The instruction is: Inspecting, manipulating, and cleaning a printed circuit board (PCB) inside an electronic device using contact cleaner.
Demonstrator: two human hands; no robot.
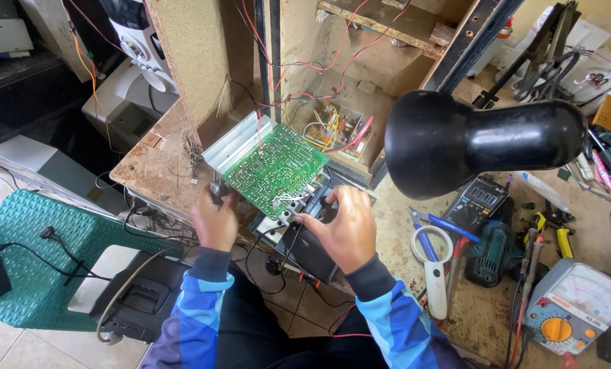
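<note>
Left hand (214, 220) is pinching the green circuit board's (275, 169) lower-left corner, tilting its solder side up for viewing. Right hand (341, 229) is gripping the black panel (305, 239) just below the board, steadying it.

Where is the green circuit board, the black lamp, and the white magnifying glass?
Green circuit board (275, 167), head view, middle of its soldered face.
Black desk lamp (442, 140), head view, rounded shade.
White-framed magnifying glass (434, 273), head view, its white handle.

Probably an electronics repair workshop: multimeters (575, 316), pliers (548, 229), black desk lamp (456, 140), cluttered bench (394, 246).
</note>
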